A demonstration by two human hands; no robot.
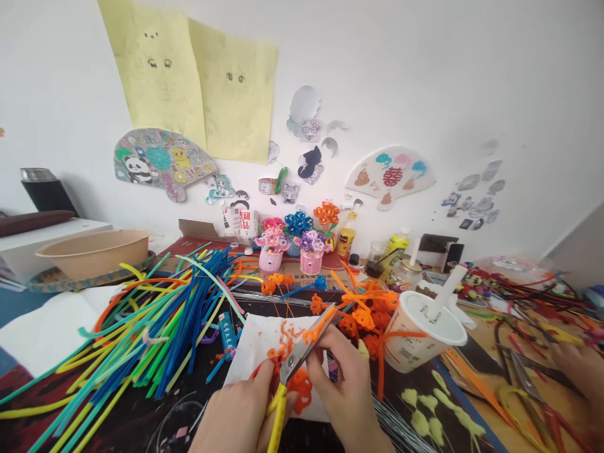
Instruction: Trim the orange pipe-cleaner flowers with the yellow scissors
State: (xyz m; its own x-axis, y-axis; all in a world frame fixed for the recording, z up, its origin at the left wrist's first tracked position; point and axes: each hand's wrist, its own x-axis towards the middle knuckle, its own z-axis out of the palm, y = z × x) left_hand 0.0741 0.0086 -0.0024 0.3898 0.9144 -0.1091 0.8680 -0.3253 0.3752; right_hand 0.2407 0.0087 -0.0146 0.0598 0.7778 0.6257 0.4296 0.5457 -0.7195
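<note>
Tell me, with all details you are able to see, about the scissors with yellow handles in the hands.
The scissors have bright yellow plastic handles and flat steel blades joined by a round pivot screw. They tilt up and to the right, above a sheet of white paper. The left hand grips the handles, which reach the bottom edge of the view. The right hand is close beside the blades, its fingers against them. An orange pipe cleaner lies along the blade tips; whether it is being cut cannot be told.

Yellow-handled scissors (pixel 290 368), blades tilted up, across a fuzzy orange pipe cleaner (pixel 321 324), bent
</note>
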